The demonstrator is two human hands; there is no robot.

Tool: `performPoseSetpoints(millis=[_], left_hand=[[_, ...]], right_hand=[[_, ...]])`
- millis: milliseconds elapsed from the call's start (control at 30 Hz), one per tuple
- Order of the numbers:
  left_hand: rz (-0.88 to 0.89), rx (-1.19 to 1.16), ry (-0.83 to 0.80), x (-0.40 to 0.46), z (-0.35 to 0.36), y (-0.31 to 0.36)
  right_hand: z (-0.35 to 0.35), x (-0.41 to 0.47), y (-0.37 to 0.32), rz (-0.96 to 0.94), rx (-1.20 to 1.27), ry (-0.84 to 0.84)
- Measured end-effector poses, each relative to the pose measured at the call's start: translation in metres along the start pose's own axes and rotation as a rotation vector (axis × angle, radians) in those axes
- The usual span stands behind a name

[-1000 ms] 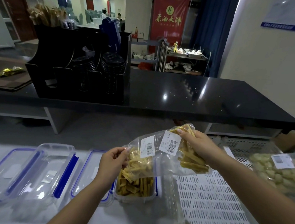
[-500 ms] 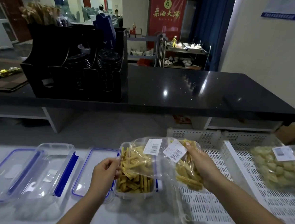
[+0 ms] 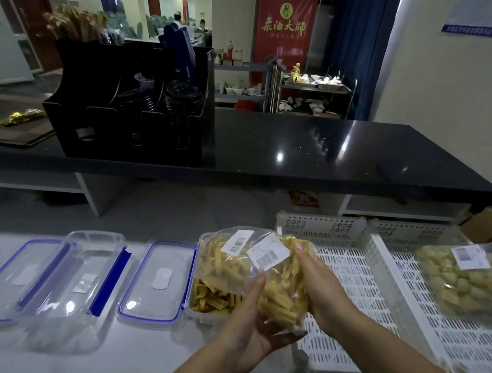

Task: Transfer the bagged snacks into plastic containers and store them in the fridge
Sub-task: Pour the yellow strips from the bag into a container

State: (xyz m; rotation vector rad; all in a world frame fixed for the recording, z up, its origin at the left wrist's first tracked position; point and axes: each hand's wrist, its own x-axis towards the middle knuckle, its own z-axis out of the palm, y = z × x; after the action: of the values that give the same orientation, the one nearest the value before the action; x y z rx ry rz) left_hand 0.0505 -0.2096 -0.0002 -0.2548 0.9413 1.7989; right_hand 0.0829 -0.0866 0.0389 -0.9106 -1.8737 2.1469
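A clear bag of yellow snack sticks [image 3: 277,294], with two white barcode labels, lies between both hands above the counter. My left hand [image 3: 252,331] cups the bag from below. My right hand [image 3: 316,283] grips its right side. Under the bag's left end stands an open plastic container [image 3: 209,301] partly filled with the same sticks. Its blue-rimmed lid [image 3: 157,282] lies just left of it. An empty clear container with blue clips [image 3: 84,276] sits further left, next to another lid [image 3: 17,277].
A white perforated crate [image 3: 355,283] lies right of the hands. A second crate beside it holds a labelled bag of pale round snacks [image 3: 464,283]. A black counter [image 3: 330,151] with a black cup-lid organiser [image 3: 133,104] runs across behind.
The bag has come down from its raised, tipped position over the container. My left hand moved from the bag's left end to underneath it. My right hand lowered with it.
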Motion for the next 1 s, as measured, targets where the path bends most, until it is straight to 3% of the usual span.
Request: performPoseSetpoints(millis=[267,500,833,1000], left_hand=[[0.08,-0.1,0.024,-0.004,0.001,-0.012],[0.127,-0.208,0.055,-0.006,-0.006,-0.012],[0.187,-0.265,0.086,-0.007,-0.012,-0.013],[0.213,-0.278,0.047,-0.016,-0.006,-0.013]], right_hand=[[-0.005,-0.015,-0.011,-0.132,-0.468,-0.036],[-0.005,-0.009,-0.019,-0.281,-0.749,0.036],[0.002,-0.016,-0.02,-0.27,-0.376,-0.074],[0.008,-0.024,-0.026,-0.247,-0.333,-0.128]])
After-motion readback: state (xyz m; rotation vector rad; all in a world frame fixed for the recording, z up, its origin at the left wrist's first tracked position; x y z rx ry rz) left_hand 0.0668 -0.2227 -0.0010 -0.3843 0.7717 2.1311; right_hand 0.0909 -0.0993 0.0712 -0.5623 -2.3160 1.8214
